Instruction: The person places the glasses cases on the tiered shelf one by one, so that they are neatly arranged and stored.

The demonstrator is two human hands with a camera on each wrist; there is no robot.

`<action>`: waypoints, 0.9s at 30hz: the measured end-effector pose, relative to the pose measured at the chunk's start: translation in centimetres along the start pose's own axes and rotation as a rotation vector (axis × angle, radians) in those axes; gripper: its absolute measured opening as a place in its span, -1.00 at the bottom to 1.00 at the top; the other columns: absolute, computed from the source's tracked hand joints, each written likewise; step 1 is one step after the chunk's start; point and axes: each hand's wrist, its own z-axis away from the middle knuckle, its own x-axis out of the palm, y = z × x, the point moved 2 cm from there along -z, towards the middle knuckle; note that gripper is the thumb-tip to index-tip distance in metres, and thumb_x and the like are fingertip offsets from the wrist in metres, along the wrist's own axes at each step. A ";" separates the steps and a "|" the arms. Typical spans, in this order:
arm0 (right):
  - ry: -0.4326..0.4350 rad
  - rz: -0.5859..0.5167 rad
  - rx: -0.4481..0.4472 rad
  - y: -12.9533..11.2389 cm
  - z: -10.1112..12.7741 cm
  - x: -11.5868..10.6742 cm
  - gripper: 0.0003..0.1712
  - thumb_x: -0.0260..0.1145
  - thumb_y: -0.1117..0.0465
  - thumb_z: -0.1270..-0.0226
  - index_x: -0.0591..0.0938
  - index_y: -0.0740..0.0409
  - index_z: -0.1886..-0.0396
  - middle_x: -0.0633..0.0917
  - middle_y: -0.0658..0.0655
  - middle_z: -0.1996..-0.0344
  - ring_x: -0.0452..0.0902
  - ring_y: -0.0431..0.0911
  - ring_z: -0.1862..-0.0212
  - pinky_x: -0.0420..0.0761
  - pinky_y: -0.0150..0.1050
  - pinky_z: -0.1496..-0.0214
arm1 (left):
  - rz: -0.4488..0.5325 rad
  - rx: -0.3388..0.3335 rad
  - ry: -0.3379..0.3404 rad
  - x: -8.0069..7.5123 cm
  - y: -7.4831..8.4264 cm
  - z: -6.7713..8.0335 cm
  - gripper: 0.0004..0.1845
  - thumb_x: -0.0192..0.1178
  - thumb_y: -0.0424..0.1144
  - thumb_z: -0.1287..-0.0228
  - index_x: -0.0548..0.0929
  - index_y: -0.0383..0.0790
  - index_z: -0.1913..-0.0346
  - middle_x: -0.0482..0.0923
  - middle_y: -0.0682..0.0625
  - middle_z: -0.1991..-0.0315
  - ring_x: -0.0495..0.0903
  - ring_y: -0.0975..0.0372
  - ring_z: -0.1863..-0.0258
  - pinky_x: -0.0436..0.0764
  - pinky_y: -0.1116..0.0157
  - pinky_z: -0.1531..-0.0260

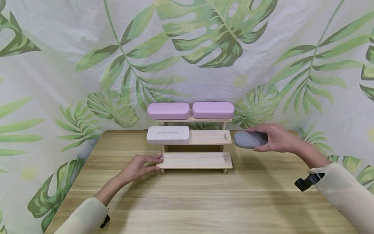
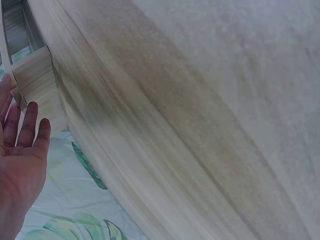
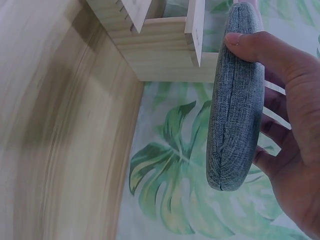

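My right hand (image 1: pixel 277 138) grips a grey fabric glasses case (image 1: pixel 249 139) in the air, just right of the middle step of a three-step wooden stand (image 1: pixel 208 137). In the right wrist view the thumb lies on one side of the case and the fingers on the other. My left hand (image 1: pixel 138 167) holds the left end of the lowest step, index finger on top and thumb at the front corner; its other fingers extend loosely in the left wrist view. On the middle step's left half lies a white glasses case (image 1: pixel 168 135) with small lettering.
Two pink glasses cases (image 1: pixel 168 110) sit side by side on the top step. The stand is at the back of a wood-grain table (image 1: pixel 187 201). Behind it hangs a pale cloth (image 1: pixel 73 48) printed with green leaves.
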 end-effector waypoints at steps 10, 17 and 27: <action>-0.019 -0.039 0.029 -0.3 -1.3 0.6 -0.24 0.75 0.07 -0.01 0.73 0.08 -0.27 0.79 0.12 -0.09 0.71 -0.07 0.04 0.67 -0.15 0.18 | -0.002 -0.010 -0.004 0.1 -0.2 0.1 -0.67 0.50 -0.27 -0.32 0.82 -0.15 -0.13 0.66 -0.03 -0.30 0.65 0.03 -0.30 0.57 0.29 -0.31; -0.024 -0.068 0.055 -0.6 -2.2 1.1 -0.25 0.75 0.05 -0.02 0.73 0.07 -0.26 0.80 0.10 -0.08 0.69 -0.09 0.08 0.66 -0.17 0.19 | 0.005 -0.026 -0.003 0.1 -0.2 0.1 -0.66 0.50 -0.26 -0.31 0.82 -0.13 -0.14 0.65 -0.01 -0.30 0.64 0.05 -0.31 0.61 0.11 -0.31; -0.019 -0.065 0.022 -1.4 -3.7 1.6 -0.24 0.74 0.05 -0.03 0.72 0.10 -0.27 0.79 0.15 -0.10 0.72 -0.01 -0.01 0.68 -0.07 0.12 | 0.006 -0.028 -0.006 0.0 -0.1 0.0 -0.67 0.50 -0.26 -0.31 0.83 -0.12 -0.13 0.66 -0.01 -0.30 0.65 0.06 -0.31 0.61 0.08 -0.30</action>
